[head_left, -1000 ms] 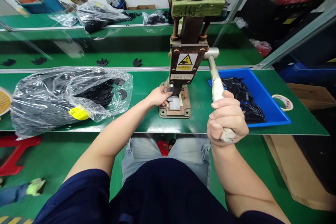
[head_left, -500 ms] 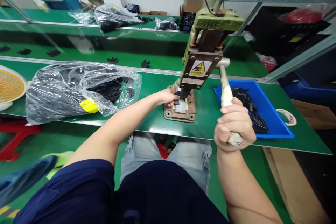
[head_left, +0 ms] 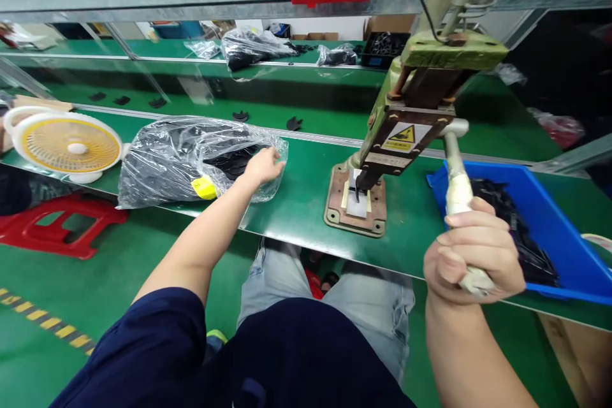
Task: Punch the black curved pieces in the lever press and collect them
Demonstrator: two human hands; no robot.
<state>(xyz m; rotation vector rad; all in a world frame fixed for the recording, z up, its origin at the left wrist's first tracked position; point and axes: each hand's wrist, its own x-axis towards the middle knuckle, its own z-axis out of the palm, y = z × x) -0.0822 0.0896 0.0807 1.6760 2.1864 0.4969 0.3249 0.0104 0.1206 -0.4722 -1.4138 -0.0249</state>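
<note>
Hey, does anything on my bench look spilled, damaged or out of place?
Nothing looks spilled. The lever press looks worn, its green paint patchy and its base rust-brown. Several black pieces lie loose beyond the metal rail, apart from the plastic bag, though their spacing may be deliberate.

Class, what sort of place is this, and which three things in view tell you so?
Most likely a factory workshop: a lever press bearing a yellow warning sign stands between a clear plastic bag of black parts and a blue bin of dark pieces.
</note>
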